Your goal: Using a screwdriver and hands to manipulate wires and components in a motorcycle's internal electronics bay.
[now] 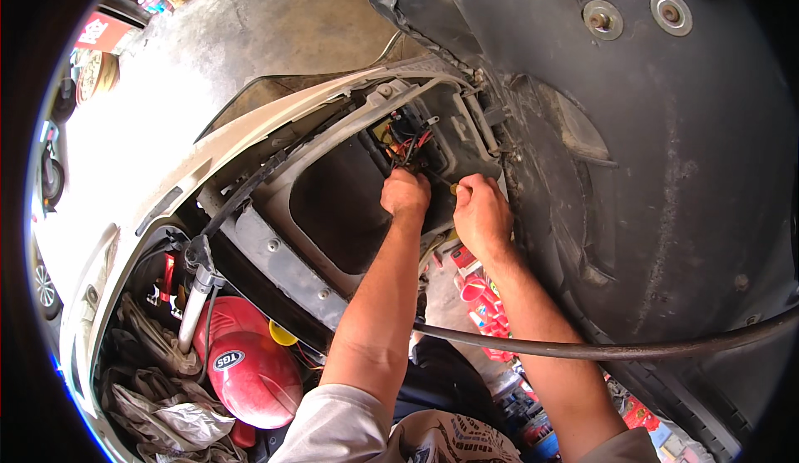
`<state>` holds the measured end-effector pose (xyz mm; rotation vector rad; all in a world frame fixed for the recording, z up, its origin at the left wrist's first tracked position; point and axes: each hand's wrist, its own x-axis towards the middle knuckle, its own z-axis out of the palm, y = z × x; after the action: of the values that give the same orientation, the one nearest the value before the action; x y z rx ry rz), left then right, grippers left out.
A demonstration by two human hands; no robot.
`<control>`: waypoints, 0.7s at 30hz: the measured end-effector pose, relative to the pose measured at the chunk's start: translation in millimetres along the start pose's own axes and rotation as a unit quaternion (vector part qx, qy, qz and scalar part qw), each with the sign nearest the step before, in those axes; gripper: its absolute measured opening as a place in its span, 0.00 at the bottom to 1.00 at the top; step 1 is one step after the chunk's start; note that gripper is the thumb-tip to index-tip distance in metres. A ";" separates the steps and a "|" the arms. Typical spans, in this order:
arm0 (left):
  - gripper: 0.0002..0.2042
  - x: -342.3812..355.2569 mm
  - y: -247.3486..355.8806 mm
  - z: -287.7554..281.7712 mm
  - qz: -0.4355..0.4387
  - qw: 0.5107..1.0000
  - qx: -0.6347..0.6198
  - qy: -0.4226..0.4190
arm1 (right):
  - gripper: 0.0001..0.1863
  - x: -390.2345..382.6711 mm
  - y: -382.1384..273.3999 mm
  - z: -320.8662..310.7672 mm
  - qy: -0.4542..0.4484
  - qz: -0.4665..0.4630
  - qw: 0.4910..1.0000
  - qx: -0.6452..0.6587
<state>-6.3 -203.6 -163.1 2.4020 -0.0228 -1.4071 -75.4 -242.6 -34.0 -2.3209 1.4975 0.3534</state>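
Observation:
A scooter's plastic under-seat tray [329, 205] lies open in front of me. At its far end a recess holds a bundle of red, orange and black wires [408, 140]. My left hand [405, 193] is closed at the near end of this bundle, its fingertips hidden behind the hand, with dark wires running into the grip. Just to the right, my right hand [484, 213] is closed around a screwdriver [453, 188]. Only a bit of yellow handle and a thin shaft show, pointing left toward the wires.
The black underside of the raised seat [632, 163] fills the right. A dark curved bar [599, 349] crosses above my right forearm. At lower left are a red rounded cover [254, 367], a silver tube [195, 305] and crumpled cloth [166, 409]. Red containers [485, 305] stand on the floor below.

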 end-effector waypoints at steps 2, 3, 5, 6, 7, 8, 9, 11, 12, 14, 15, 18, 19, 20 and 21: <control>0.19 -2.0 1.4 -3.4 -0.003 1.000 -0.001 -0.004 | 0.09 -0.2 0.5 0.6 0.000 -0.001 1.000 0.001; 0.19 -2.9 1.9 -4.7 -0.006 1.000 -0.002 -0.009 | 0.09 -0.1 1.4 1.5 0.000 -0.004 1.000 0.002; 0.19 -3.9 2.5 -5.4 -0.005 1.000 -0.005 -0.007 | 0.09 -0.2 2.3 1.6 0.001 -0.007 1.000 0.004; 0.19 -4.2 2.7 -5.6 -0.004 1.000 -0.009 -0.006 | 0.09 -0.5 2.7 1.2 0.000 -0.005 1.000 0.005; 0.19 -4.5 3.0 -5.7 -0.004 1.000 -0.009 -0.006 | 0.08 -0.6 2.9 0.9 -0.001 -0.002 1.000 0.007; 0.19 -5.1 2.6 -6.1 -0.001 1.000 -0.009 -0.004 | 0.08 -1.0 2.2 0.5 -0.001 -0.002 1.000 0.007; 0.19 -5.7 2.4 -6.5 0.002 1.000 -0.008 -0.002 | 0.08 -1.5 1.1 -0.3 0.003 -0.007 1.000 0.010; 0.18 -5.0 2.1 -6.7 0.000 1.000 -0.008 -0.003 | 0.09 -1.8 -0.9 -2.3 0.006 -0.012 1.000 0.012; 0.18 -4.3 1.7 -6.6 0.000 1.000 -0.008 -0.003 | 0.09 -1.4 -1.9 -3.2 0.004 -0.010 1.000 0.008; 0.18 -3.4 1.0 -5.1 -0.001 1.000 -0.009 0.000 | 0.09 -0.8 -2.1 -3.0 0.001 -0.008 1.000 0.004; 0.18 -2.9 1.0 -3.9 -0.001 1.000 -0.010 0.003 | 0.09 -0.3 -1.4 -1.7 0.001 -0.007 1.000 0.002; 0.17 -2.9 0.5 0.0 0.010 1.000 0.008 0.018 | 0.09 0.8 -0.5 -0.4 -0.003 -0.004 1.000 0.002; 0.17 -2.1 0.2 0.5 0.010 1.000 0.008 0.018 | 0.09 1.2 -0.5 -0.3 -0.007 -0.001 1.000 0.005; 0.17 -2.1 0.1 0.1 0.012 1.000 0.008 0.013 | 0.09 1.0 -0.6 0.0 -0.008 -0.001 1.000 0.005; 0.17 -2.3 0.2 -0.5 0.014 1.000 0.009 0.009 | 0.09 0.8 -0.9 0.0 -0.007 -0.001 1.000 0.005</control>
<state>-7.1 -203.2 -160.8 2.4183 -0.0650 -1.3790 -74.2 -242.9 -34.2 -2.3071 1.4869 0.3605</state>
